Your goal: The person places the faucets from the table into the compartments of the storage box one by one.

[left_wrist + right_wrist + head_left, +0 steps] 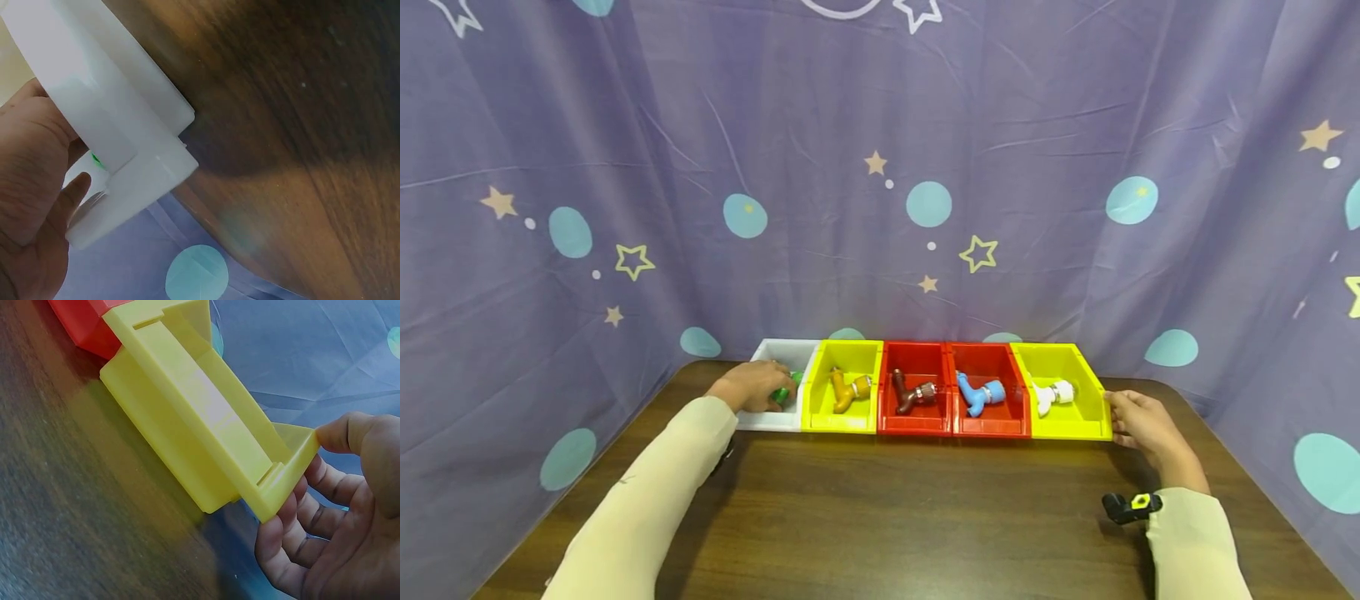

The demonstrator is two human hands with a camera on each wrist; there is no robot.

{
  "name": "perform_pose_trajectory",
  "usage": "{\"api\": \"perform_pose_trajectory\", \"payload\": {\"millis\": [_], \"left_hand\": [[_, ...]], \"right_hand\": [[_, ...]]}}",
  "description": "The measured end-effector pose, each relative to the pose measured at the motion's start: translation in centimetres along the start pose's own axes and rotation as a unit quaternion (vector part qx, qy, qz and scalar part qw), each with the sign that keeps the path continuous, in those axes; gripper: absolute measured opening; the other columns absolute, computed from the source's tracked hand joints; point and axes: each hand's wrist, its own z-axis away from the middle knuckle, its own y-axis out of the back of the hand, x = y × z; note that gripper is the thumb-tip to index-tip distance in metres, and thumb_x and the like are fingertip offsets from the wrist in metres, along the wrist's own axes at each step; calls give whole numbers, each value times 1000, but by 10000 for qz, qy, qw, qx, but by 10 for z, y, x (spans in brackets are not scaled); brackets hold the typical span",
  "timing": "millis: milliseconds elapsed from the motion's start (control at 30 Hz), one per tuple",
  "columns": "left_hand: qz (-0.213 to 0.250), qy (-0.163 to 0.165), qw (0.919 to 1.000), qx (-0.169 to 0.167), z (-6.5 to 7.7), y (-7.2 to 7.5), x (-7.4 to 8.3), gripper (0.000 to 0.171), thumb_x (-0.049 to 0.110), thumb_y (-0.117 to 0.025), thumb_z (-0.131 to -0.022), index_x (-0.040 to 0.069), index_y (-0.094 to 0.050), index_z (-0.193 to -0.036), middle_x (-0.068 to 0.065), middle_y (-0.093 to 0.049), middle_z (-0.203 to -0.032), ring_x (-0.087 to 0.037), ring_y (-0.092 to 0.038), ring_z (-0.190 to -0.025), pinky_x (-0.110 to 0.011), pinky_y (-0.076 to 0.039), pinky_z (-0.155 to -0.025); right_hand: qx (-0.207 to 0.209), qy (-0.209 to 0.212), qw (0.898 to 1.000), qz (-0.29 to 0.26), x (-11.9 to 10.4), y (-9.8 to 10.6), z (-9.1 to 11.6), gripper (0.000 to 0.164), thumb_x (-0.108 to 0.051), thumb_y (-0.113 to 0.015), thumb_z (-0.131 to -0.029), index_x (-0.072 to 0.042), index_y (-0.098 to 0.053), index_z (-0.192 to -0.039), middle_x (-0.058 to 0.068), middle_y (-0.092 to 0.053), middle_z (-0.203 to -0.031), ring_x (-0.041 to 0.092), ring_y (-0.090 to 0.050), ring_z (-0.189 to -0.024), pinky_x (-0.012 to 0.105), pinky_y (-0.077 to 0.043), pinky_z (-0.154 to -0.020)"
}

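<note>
My left hand point(756, 385) reaches into the white bin point(771, 422) at the row's left end, its fingers curled round a green tap point(797, 378). Most of that tap is hidden by the hand; the left wrist view shows only a green sliver point(97, 160) behind the bin's wall. At the other end, my right hand point(1146, 425) holds the outer side of a yellow bin point(1071, 428), with thumb point(340, 432) at the rim and fingers against the side wall. Inside that bin lies a white tap point(1054, 395).
Between the end bins stand a yellow bin point(840, 424) with an orange-yellow tap point(847, 390), a red bin point(915, 425) with a brown tap point(912, 392), and another red bin point(992, 426) with a blue tap point(980, 393). The row sits on a brown wooden table point(910, 517) before a patterned purple curtain point(835, 275).
</note>
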Motion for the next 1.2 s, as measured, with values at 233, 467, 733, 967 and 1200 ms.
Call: {"api": "perform_pose_trajectory", "payload": {"millis": [233, 467, 733, 967, 1200], "left_hand": [[41, 177, 9997, -191, -1, 1, 3, 16, 28, -82, -86, 28, -70, -97, 8, -68, -102, -17, -60, -102, -45, -43, -99], [198, 169, 9994, -246, -2, 0, 1, 17, 27, -83, -86, 27, -69, -95, 12, -68, -93, -12, -61, -94, -50, -39, -103], [280, 216, 9991, -244, -6, 2, 4, 16, 14, -79, -89, 26, -70, -96, 11, -66, -86, -11, -58, -87, -50, -40, -102], [281, 201, 9994, -85, -1, 7, 6, 22, 13, -82, -86, 27, -72, -100, 8, -70, -93, -15, -62, -92, -50, -46, -98], [323, 243, 9986, 329, 23, 22, 21, 39, 1, -82, -81, 22, -75, -113, -1, -74, -112, -23, -67, -102, -52, -50, -96]], "right_hand": [[18, -39, 10000, 3, 1, 0, 0, 43, -37, -44, -108, 4, -53, -115, 3, -52, -92, 11, -56, -77, 28, -57, -68], [12, -18, 10000, 74, 0, 0, 0, 44, -37, -43, -108, 5, -52, -117, 4, -52, -92, 13, -56, -78, 29, -58, -68], [6, 1, 9999, 136, -3, 4, 0, 40, -34, -45, -108, 5, -53, -113, 5, -53, -91, 14, -58, -78, 30, -58, -69], [104, 117, 9985, 522, -10, 6, 0, 36, -29, -48, -106, 6, -51, -113, 10, -53, -95, 16, -60, -80, 31, -58, -69], [379, 502, 9868, 1491, -18, 1, 2, 38, -32, -49, -106, 5, -53, -110, 18, -59, -100, 24, -60, -84, 32, -54, -66]]}}
